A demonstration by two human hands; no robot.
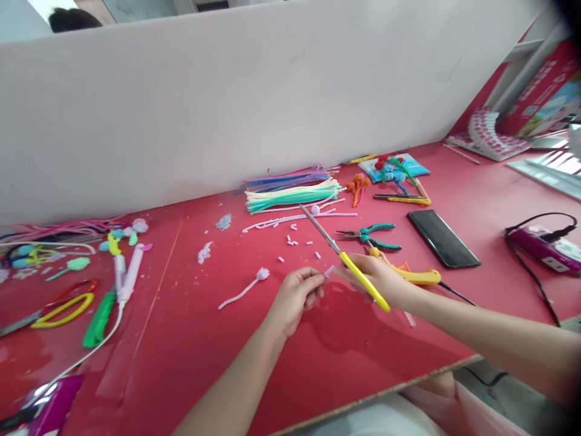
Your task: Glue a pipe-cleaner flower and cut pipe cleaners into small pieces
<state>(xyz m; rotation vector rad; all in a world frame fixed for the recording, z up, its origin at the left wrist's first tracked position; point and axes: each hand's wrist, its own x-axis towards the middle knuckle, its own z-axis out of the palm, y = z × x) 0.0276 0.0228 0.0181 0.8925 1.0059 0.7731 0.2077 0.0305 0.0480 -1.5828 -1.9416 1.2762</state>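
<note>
My left hand (295,297) is closed, with thumb and forefinger pinching a short lilac pipe cleaner (329,271). My right hand (385,281) grips a pair of scissors (324,235) with yellow handles; their blades point up and away to the left. Several short cut lilac pieces (293,243) lie just beyond both hands. To the left of my left hand rests a lilac pipe cleaner flower (262,274) on a bent stem. A yellow-handled tool (420,277) with a black cord, perhaps a glue gun, lies partly hidden behind my right hand.
Bundles of pipe cleaners (295,197) lie by the white partition (227,109). Teal pliers (374,233), a phone (443,238) and a purple power strip (540,248) are at right. At left are large scissors (63,312) and a pink corded tool (131,275). The red table's front edge (385,393) is close.
</note>
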